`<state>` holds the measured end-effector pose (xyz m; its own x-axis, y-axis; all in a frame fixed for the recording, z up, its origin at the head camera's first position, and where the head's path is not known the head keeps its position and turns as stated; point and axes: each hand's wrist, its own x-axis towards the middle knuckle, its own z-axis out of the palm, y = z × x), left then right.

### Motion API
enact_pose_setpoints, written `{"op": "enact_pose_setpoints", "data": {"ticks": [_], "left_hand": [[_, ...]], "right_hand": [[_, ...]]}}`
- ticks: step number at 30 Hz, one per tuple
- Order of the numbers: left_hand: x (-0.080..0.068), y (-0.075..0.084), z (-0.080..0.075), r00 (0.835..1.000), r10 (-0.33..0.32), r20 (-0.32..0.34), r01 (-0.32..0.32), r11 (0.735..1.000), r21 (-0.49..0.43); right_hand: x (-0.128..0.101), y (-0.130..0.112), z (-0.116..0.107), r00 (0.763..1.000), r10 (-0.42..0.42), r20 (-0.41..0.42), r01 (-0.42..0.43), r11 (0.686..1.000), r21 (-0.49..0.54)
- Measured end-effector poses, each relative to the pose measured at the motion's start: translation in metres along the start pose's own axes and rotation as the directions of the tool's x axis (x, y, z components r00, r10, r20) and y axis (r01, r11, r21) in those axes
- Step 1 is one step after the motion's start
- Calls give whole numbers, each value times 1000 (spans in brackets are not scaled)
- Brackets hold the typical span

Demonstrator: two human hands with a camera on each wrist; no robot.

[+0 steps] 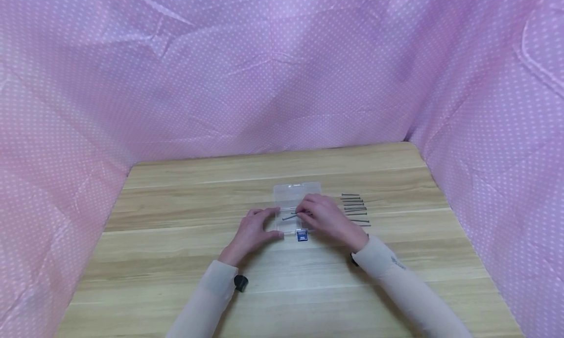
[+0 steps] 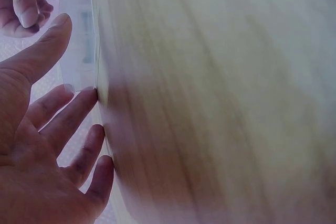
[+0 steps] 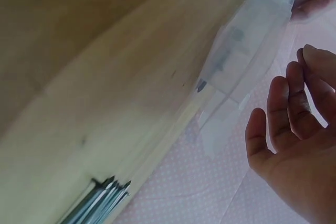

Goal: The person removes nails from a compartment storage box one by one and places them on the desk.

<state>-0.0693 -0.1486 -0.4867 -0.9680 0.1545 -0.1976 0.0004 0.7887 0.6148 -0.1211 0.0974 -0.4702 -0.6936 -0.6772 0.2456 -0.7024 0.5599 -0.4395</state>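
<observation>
A small clear plastic box (image 1: 296,190) with a blue latch (image 1: 301,236) lies open in the middle of the wooden table (image 1: 176,240). My left hand (image 1: 270,223) rests against the box's left side, fingers straight and thumb along the front edge; the left wrist view shows the same hand (image 2: 71,59) beside the box (image 2: 81,40). My right hand (image 1: 304,211) hovers over the box, fingertips close to a dark nail (image 1: 288,217) lying inside. In the right wrist view the right hand (image 3: 294,77) has relaxed fingers holding nothing, next to the box (image 3: 247,40).
A row of several dark nails (image 1: 354,209) lies on the table just right of the box, seen also as a bundle of nails (image 3: 100,200) in the right wrist view. Pink dotted cloth (image 1: 282,73) walls the table on three sides.
</observation>
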Motion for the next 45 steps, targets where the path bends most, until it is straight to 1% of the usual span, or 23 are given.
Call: {"op": "enact_pose_setpoints", "data": {"ticks": [7,12,17,21,29,34,45], "left_hand": [[-1,2,-2,1000,3,3,-3,1000,-7],[-1,3,-3,1000,-5,14,5,1000,-8],[-1,4,-4,1000,-17,20,17,1000,-11],[0,3,-4,1000,-12,17,13,1000,-12],[1,3,-3,1000,27,5,-27,1000,2],[1,3,-2,1000,27,3,-27,1000,3],[1,2,-3,999,35,-8,-35,999,11]], "right_hand": [[10,-2,3,998,-21,60,22,1000,-8],[17,-2,6,993,-4,116,7,1000,-22],[22,1,9,990,1,140,1,1000,-14],[25,4,9,986,9,166,-7,1000,-9],[33,10,9,976,-65,206,72,997,-29],[37,13,11,971,-84,223,88,996,-11],[44,19,12,950,-166,264,174,985,-6]]}}
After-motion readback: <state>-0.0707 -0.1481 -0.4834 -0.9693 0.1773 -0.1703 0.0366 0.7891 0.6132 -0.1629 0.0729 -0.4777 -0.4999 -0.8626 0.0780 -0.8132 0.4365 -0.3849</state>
